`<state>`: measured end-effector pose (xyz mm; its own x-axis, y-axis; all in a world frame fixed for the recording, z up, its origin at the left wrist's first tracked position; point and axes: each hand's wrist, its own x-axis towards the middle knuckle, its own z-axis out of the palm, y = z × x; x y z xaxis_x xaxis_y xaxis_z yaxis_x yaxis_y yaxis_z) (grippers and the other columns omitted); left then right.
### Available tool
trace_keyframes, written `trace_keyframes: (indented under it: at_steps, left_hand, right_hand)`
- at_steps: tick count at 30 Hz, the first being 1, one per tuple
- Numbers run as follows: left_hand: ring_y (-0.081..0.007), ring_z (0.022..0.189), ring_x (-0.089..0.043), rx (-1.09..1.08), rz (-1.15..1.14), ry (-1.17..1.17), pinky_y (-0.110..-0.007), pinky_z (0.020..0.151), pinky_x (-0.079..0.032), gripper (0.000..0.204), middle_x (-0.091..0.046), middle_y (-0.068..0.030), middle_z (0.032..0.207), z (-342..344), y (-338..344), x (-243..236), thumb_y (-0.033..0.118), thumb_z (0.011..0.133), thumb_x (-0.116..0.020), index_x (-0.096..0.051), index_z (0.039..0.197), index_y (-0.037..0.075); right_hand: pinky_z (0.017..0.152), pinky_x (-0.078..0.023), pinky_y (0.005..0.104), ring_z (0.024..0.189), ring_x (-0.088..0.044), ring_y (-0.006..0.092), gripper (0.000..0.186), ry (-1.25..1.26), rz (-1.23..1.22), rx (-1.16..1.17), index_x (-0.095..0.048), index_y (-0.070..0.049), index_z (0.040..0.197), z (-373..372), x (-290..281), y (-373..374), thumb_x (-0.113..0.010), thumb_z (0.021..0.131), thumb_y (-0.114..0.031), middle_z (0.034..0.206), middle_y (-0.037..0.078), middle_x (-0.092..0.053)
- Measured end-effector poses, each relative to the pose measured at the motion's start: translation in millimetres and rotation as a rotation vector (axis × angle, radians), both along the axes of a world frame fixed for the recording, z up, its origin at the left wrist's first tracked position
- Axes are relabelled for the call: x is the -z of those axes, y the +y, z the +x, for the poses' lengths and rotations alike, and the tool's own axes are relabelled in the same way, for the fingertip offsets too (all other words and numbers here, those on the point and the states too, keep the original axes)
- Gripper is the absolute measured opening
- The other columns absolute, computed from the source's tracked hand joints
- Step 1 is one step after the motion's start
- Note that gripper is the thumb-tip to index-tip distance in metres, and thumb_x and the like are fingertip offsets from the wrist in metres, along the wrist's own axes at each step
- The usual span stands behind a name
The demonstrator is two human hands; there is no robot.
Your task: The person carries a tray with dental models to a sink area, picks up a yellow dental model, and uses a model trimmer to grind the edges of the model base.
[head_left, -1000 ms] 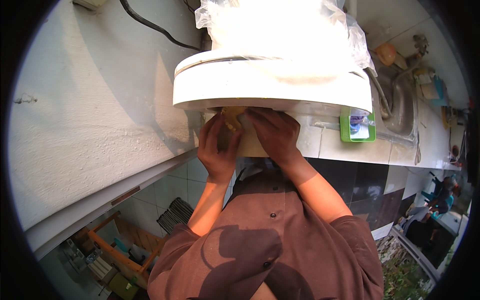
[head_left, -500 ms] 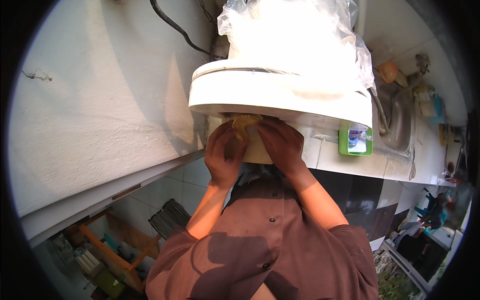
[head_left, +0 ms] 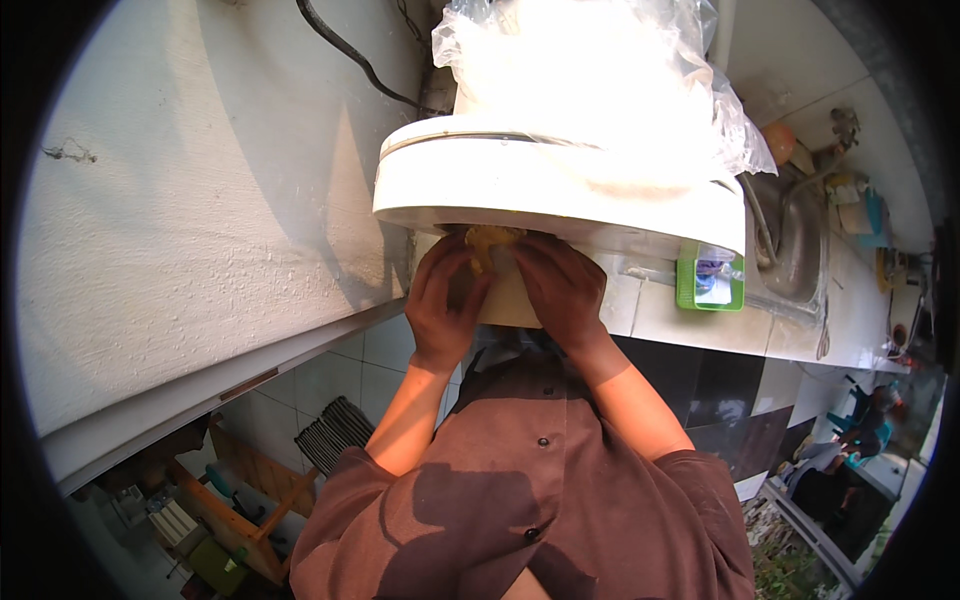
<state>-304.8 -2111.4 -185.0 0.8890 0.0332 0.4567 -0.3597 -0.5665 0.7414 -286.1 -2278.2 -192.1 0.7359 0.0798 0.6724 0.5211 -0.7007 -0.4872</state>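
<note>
My left hand (head_left: 445,300) and my right hand (head_left: 562,288) are raised close together under the rim of a large white appliance (head_left: 560,195) on the tiled counter. Between the fingertips of both hands sits a small yellowish lump (head_left: 487,243), pinched from both sides. A pale container (head_left: 512,300) shows between and behind my hands. A clear plastic bag (head_left: 590,75) of white contents lies on top of the appliance and hides what is behind it.
A green sponge in wrapping (head_left: 709,277) lies on the counter (head_left: 650,300) to the right, with a steel sink (head_left: 795,250) beyond it. A black cable (head_left: 350,60) runs down the white wall (head_left: 190,220) on the left. Wooden shelving (head_left: 240,500) stands lower left.
The view has shifted so the appliance and my hands sit further right in the picture. Both hands keep holding the yellowish lump under the rim.
</note>
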Motion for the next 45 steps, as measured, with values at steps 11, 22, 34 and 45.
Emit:
trace_keyframes:
  at_steps: [11,22,34,45]
  left_hand:
    - [-0.0346,0.111,-0.063,-0.016,-0.018,-0.012,-0.04,0.092,-0.052,0.037,-0.064,-0.0173,0.12,0.9,-0.7,3.2,0.004,0.075,-0.08,-0.065,0.108,0.003]
    - [-0.0353,0.107,-0.062,-0.048,-0.013,0.053,-0.04,0.09,-0.052,0.045,-0.061,-0.0172,0.118,-11.4,-1.8,-9.2,0.0,0.07,-0.078,-0.061,0.111,0.002]
    - [-0.0389,0.119,-0.052,0.057,-0.011,0.267,-0.043,0.101,-0.045,0.059,-0.053,-0.0205,0.126,5.5,-0.3,-31.4,0.0,0.072,-0.071,-0.053,0.128,0.003]
    - [-0.0368,0.119,-0.054,0.085,-0.281,0.077,-0.041,0.103,-0.045,0.044,-0.056,-0.0164,0.123,-5.4,-8.3,-13.4,-0.011,0.071,-0.062,-0.059,0.112,0.003]
  right_hand:
    - [0.065,-0.057,0.0315,0.079,-0.07,0.0209,0.02,-0.014,-0.013,0.009,-0.071,-0.009,0.091,1.4,0.2,1.0,-0.07,0.073,-0.002,0.096,0.004,-0.07]
    - [0.072,-0.057,0.0348,0.085,-0.07,0.0261,0.012,0.146,0.032,-0.093,-0.073,-0.007,0.093,-7.2,-4.4,-6.2,-0.073,0.081,-0.006,0.096,0.009,-0.071]
    - [0.076,-0.057,0.0364,0.09,-0.069,0.0266,0.025,0.185,-0.021,-0.123,-0.069,-0.008,0.109,3.8,-14.2,-10.9,-0.074,0.084,-0.013,0.102,0.01,-0.071]
    - [0.082,-0.054,0.0354,0.093,-0.069,0.0251,0.028,0.431,0.134,-0.25,-0.066,0.003,0.116,-10.6,-26.7,-20.4,-0.067,0.093,-0.012,0.105,0.016,-0.071]
